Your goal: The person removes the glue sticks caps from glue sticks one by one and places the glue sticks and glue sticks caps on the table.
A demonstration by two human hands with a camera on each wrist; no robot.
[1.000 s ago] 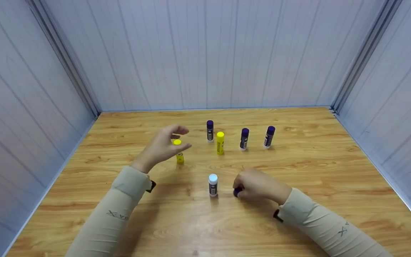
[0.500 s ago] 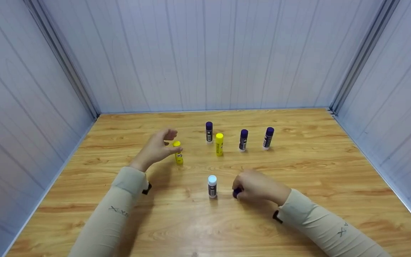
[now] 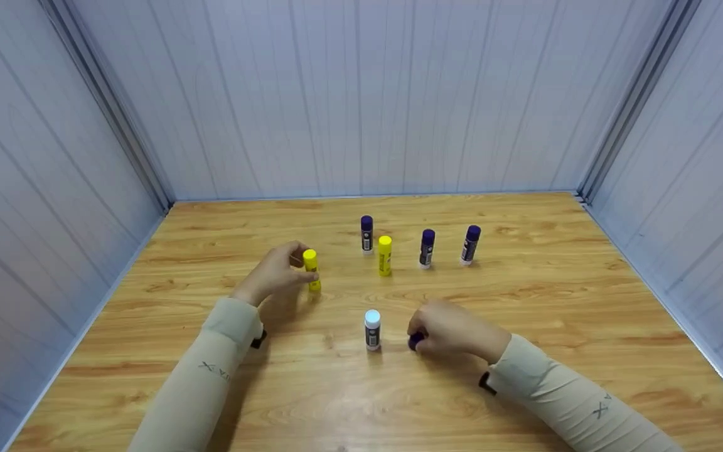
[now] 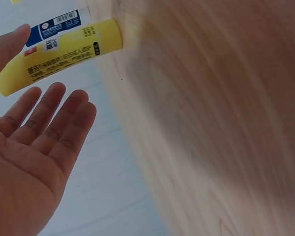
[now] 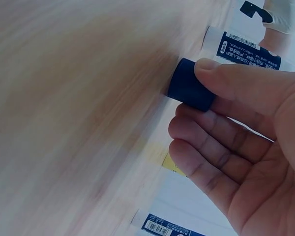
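Apparently not yet gripped, a yellow glue stick (image 3: 311, 265) stands left of center in the head view, within the curve of a person's left hand (image 3: 272, 276). In the left wrist view, the thumb crosses in front of the barrel at the upper left while the extended fingers (image 4: 59, 130) lie apart from it; whether the thumb touches cannot be told.

Toward the lower right of the head view, the right hand (image 3: 455, 329) pinches a dark cap (image 5: 189, 88) between thumb and forefinger, down at the tabletop (image 3: 336, 402). A white-topped glue stick (image 3: 372, 330) stands upright just beside it, near the lower center.

For a sound left-hand hold, thumb and fingertips would best meet on opposite sides of the barrel at the same moment, since a one-sided nudge could topple so narrow a stick. Contact below the yellow top seems wiser, as the top may pull loose. The right hand's pinch looks secure and is best kept quiet, clear of the white-topped neighbor. A second yellow stick (image 3: 385, 256), at upper center near a dark-capped stick (image 3: 367, 235), leaves the left fingers room, provided they do not swing wide to the right.
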